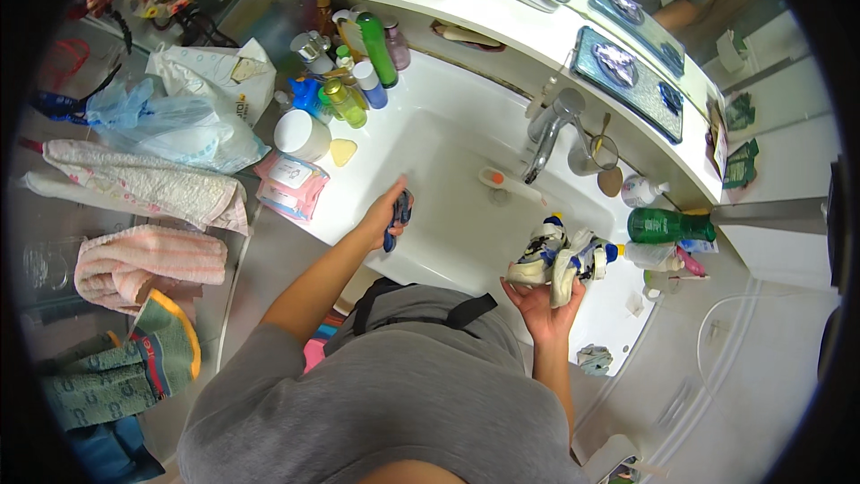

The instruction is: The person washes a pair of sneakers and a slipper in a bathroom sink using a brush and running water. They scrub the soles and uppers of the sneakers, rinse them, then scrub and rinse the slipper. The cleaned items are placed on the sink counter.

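In my right hand [548, 312], over the right side of the white sink [448, 90], is a pair of small white sneakers [563, 262] with blue and dark patches. My palm is under their near ends, with the fingers around them. Over the sink's left front edge, my left hand [385, 215] is closed around a dark blue, narrow item [398, 218]; its exact kind is hard to make out. Inside the basin, below the tap [557, 125], lies a white long-handled object [512, 185] with an orange spot, apart from both hands.
Bottles, including a green one [376, 49], a white jar [302, 134] and a pack of wipes [293, 186] crowd the left counter. A green bottle [670, 225] lies at the right. Above, a shelf holds a phone [627, 81]. Towels [150, 264] hang at the left.
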A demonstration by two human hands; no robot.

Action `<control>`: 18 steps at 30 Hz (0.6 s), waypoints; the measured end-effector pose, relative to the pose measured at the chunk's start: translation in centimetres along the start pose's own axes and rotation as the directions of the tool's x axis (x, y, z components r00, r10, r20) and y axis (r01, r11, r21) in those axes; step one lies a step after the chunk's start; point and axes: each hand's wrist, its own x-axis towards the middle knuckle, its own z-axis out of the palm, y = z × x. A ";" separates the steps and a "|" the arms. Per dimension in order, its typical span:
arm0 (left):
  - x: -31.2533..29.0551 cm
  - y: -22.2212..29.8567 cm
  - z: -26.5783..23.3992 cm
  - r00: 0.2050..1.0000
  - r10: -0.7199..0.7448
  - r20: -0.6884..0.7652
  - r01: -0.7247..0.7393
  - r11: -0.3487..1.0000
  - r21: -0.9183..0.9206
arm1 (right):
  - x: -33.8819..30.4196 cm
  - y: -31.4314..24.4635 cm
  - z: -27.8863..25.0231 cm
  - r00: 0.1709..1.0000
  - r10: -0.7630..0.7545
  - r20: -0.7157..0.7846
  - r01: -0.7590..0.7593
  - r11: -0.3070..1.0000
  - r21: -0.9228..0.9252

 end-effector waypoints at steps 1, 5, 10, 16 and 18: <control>0.1 0.0 0.8 0.996 0.065 -0.066 -0.060 0.995 0.074 | 0.1 0.0 0.0 1.000 0.003 -0.025 -0.004 1.000 -0.003; 0.9 -0.6 0.9 0.972 0.217 -0.089 -0.217 0.976 0.008 | 0.3 0.0 -0.4 0.999 -0.003 -0.047 0.003 1.000 -0.014; 1.1 0.1 2.8 0.962 0.264 -0.065 -0.272 0.927 -0.257 | 0.2 0.0 0.0 0.998 0.038 -0.044 -0.038 0.999 0.001; 1.4 1.5 4.7 0.979 0.204 -0.022 -0.202 0.943 -0.266 | 0.2 0.3 0.3 0.999 0.037 0.005 -0.037 0.999 -0.011; 1.3 2.1 5.1 0.990 0.123 -0.063 -0.135 0.961 -0.240 | 0.3 0.3 0.6 0.999 0.041 -0.011 -0.040 0.999 0.002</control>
